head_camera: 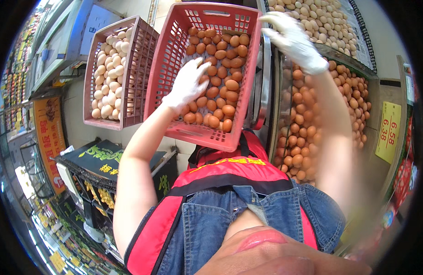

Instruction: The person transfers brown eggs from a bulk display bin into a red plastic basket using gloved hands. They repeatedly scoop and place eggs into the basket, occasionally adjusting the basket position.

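Note:
My left hand (188,84), in a white glove, reaches into a red plastic crate (244,125) of brown eggs (228,110). A brown egg (204,79) shows between its fingers and thumb; whether they grip it cannot be told. Some eggs lie in rows on a pale liner, and the crate's far left part holds none. My right hand (295,43), also gloved and slightly blurred, is beside the crate's right rim with fingers apart and no egg visible in it. Below that forearm spreads a display bin of loose brown eggs (301,130), partly behind a clear panel.
Left of the red crate, a second plastic crate (129,92) holds pale eggs (110,75). More pale eggs (321,24) fill a bin at the upper right. A yellow price card (388,132) stands at the right. A dark-covered display stand (101,158) is at the lower left.

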### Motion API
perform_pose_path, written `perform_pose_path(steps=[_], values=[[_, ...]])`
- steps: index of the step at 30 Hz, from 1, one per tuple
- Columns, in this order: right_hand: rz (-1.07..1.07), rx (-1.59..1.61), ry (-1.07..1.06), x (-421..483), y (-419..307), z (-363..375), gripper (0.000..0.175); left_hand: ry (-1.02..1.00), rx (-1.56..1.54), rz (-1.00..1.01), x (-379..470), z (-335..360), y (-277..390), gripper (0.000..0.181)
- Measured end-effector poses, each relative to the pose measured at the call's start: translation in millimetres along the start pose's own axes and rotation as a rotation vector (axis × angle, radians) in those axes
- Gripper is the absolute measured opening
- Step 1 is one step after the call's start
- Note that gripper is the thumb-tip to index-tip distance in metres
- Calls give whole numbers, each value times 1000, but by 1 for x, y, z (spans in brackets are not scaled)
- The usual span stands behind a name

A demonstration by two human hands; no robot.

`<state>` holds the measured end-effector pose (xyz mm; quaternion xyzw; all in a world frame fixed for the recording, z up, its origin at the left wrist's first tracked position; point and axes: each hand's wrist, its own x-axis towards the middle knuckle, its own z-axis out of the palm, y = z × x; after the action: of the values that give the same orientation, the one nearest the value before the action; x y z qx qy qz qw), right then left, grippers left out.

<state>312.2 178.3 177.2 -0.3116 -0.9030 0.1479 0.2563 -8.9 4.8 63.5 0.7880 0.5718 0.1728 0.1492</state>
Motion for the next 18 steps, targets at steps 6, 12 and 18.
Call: perform_pose_path(steps=[6,12,18], values=[[776,-6,-765,93,-28,163,51,89,29,-161,129,70,-81,56],[1361,-378,-431,81,-7,247,67,15,-5,-404,172,96,-111,57],[1423,-618,-411,74,20,289,67,76,77,-483,187,118,-105,53]])
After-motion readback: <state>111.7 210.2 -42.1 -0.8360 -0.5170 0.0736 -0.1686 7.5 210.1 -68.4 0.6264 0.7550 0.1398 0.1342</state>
